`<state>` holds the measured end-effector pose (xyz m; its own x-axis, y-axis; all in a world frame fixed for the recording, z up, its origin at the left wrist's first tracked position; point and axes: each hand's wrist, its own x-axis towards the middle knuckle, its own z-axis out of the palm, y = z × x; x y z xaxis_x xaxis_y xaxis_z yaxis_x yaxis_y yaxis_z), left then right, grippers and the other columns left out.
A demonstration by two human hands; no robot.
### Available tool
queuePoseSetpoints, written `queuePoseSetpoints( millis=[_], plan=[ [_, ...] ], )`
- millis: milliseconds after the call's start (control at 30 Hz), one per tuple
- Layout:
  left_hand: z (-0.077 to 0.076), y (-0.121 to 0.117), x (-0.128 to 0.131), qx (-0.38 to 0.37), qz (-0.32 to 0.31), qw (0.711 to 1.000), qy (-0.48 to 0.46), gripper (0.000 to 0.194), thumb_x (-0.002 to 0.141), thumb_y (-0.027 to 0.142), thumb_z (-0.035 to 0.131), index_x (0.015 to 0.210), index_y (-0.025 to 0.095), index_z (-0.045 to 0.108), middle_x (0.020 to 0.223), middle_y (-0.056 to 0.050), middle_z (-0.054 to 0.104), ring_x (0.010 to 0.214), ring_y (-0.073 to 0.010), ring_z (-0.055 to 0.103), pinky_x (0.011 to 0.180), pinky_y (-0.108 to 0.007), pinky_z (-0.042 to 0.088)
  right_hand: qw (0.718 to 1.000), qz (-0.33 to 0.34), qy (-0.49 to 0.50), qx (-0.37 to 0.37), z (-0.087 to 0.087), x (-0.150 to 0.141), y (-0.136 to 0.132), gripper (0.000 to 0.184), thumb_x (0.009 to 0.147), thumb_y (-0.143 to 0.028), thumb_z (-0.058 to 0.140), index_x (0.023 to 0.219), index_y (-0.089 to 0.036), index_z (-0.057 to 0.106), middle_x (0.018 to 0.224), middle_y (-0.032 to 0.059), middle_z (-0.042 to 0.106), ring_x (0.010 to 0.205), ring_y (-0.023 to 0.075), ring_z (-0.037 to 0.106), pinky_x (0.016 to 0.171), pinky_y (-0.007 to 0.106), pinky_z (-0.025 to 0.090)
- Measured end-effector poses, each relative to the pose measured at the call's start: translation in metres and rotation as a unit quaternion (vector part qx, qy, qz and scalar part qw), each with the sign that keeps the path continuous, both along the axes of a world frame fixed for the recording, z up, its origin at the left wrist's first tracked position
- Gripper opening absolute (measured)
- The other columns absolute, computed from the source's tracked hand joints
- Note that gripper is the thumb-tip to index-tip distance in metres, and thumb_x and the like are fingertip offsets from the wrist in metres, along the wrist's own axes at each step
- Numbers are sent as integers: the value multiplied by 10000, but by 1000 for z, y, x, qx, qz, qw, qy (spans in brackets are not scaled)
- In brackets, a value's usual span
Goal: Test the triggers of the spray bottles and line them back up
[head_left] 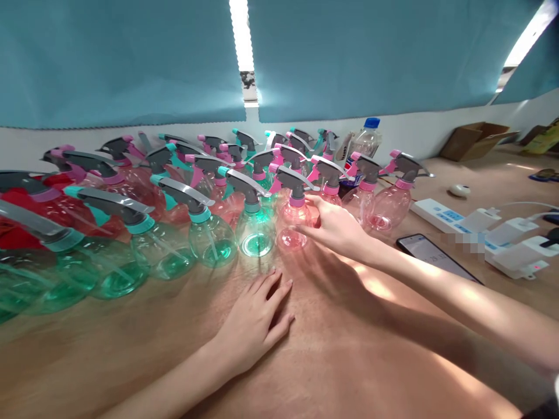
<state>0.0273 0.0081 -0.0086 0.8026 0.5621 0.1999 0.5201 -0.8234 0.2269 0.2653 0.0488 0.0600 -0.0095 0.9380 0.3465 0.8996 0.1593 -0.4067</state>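
Observation:
My right hand (338, 227) reaches in from the right, with its thumb and fingers around the body of a see-through pink spray bottle (292, 240). That bottle stands upright on the wooden table (349, 361), its grey and pink trigger head (293, 181) above my fingers. Some of my fingertips are hidden behind the bottle. Flat on the tabletop, palm down and fingers spread, rests my left hand (255, 317), holding nothing. Just left of the gripped bottle is a green spray bottle (255, 235), with another green spray bottle (212, 241) beside it.
Several more green and pink spray bottles crowd the back and left. To the right are a pink spray bottle (390, 203), a phone (437, 256), a white power strip (441, 218) with plugs, and a cardboard box (469, 142). A blue-capped plastic bottle (367, 139) stands behind.

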Motion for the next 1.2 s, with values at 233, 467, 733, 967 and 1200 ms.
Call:
queuePoseSetpoints(
  millis=[233, 467, 733, 967, 1200],
  plan=[
    [1, 3, 2, -2, 0, 1000, -10, 396, 965, 350, 462, 1318, 181, 518, 1372, -146, 494, 1271, -323, 446, 1026, -506, 416, 994, -16, 105, 27, 5, 36, -31, 364, 812, -457, 656, 1068, -198, 651, 981, 51, 733, 652, 158, 645, 654, 309, 508],
    [2, 7, 21, -19, -17, 999, -36, 361, 965, 296, 468, 1301, 176, 522, 1340, -150, 501, 1270, -314, 444, 1024, -497, 430, 987, -100, 129, 5, 2, 68, -33, 399, 800, -475, 643, 1091, -202, 642, 969, 78, 731, 729, 220, 670, 679, 359, 517],
    [7, 4, 53, -22, -45, 998, -49, 315, 944, 247, 500, 1241, 155, 549, 1268, -150, 544, 1202, -298, 504, 1008, -476, 443, 985, -94, 139, -34, -2, 54, 13, 819, 697, -632, 682, 1330, -146, 501, 1352, 175, 571, 1215, 357, 559, 943, 449, 474],
    [6, 4, 57, -22, -39, 997, -59, 311, 936, 235, 510, 1235, 157, 546, 1270, -149, 542, 1205, -302, 505, 1005, -483, 448, 988, -86, 118, -44, -6, 56, 23, 731, 731, -627, 638, 1238, -107, 567, 1109, 170, 692, 982, 312, 670, 802, 382, 503],
    [9, 2, 58, -32, -35, 997, -61, 289, 937, 219, 505, 1220, 180, 547, 1257, -132, 551, 1196, -286, 512, 1002, -472, 446, 991, -83, 102, -32, -8, 66, 8, 718, 726, -624, 630, 1233, -121, 555, 1159, 175, 670, 1036, 340, 643, 824, 425, 487]
  ],
)
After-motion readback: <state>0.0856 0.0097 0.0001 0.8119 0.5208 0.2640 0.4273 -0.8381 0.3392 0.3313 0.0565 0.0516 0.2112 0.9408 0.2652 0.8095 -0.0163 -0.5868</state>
